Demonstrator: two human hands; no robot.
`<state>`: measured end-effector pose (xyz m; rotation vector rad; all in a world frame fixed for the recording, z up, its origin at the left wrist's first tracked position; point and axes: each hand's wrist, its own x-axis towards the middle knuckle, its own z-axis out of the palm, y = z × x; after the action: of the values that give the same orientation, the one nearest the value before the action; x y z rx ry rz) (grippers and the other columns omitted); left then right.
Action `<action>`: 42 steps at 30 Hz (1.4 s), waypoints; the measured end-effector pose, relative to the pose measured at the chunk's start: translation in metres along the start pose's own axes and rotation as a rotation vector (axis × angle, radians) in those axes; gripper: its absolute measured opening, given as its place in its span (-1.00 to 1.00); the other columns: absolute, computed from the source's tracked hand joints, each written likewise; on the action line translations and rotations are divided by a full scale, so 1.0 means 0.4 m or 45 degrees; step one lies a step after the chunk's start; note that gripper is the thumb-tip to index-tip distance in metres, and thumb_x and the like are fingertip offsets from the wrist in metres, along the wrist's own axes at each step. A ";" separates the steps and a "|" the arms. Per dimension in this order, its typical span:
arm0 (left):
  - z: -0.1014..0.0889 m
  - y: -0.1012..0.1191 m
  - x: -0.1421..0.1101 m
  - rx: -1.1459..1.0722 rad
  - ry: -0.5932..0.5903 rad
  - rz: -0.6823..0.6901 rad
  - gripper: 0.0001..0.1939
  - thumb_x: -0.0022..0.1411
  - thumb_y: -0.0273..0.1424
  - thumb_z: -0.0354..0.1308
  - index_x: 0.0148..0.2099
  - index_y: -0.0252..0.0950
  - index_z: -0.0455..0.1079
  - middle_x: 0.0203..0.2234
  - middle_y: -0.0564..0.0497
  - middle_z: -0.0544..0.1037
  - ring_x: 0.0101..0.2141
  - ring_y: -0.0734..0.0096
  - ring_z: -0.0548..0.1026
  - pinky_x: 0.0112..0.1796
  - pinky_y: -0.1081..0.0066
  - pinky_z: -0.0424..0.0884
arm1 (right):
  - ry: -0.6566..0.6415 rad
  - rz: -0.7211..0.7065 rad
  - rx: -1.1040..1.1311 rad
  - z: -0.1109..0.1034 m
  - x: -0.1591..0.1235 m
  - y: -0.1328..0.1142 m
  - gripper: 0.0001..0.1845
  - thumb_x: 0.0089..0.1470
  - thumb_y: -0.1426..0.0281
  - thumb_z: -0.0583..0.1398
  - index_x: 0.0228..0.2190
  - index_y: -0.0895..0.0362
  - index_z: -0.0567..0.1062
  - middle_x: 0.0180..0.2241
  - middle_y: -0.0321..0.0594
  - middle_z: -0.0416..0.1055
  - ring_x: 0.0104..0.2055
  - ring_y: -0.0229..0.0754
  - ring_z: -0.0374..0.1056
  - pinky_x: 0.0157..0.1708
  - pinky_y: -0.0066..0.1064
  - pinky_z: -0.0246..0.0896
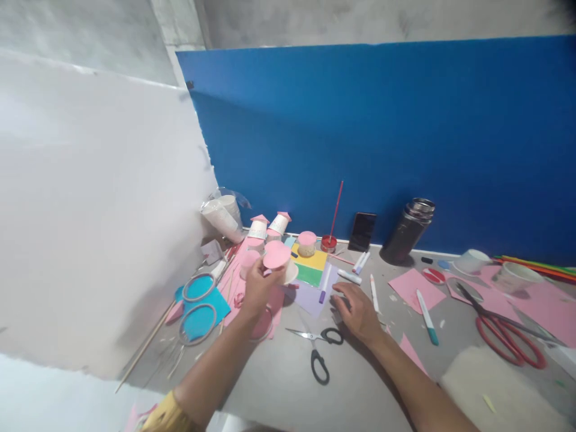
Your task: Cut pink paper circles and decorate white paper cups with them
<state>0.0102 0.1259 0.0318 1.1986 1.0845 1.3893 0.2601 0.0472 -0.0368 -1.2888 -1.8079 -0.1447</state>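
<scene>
My left hand (258,291) is closed around a small white paper cup (290,273), held above the table with its rim tilted down to the right. A round pink paper disc (276,255) covers the cup's upper end. Low over the table, my right hand (360,312) has loosely bent fingers and holds nothing. Near its fingertips lie a purple marker (324,285) and a sheet of lilac paper (308,302). Open black-handled scissors (314,337) lie between my forearms. Behind the held cup stand several other pink-topped cups (307,243).
A dark flask (408,231) and a phone (362,231) stand against the blue board (382,132). Red-handled scissors (508,342) and pink paper (416,291) lie at the right. Embroidery hoops (198,324) rest on blue paper at the left, near wooden sticks (146,345).
</scene>
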 end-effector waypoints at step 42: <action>-0.013 0.033 0.240 0.692 0.124 0.400 -0.30 0.03 -0.37 0.29 0.24 -0.23 0.24 0.02 -0.14 0.50 -0.05 0.12 0.53 -0.03 0.19 0.43 | -0.335 0.203 0.077 0.019 -0.024 0.017 -0.78 0.30 0.36 0.10 -0.24 0.09 0.55 -0.19 -0.10 0.60 -0.14 0.00 0.51 -0.10 -0.17 0.40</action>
<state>-0.0012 0.2191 0.0566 1.7664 1.4460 1.4429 0.2619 0.0477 -0.0509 -1.4560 -1.9012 0.1738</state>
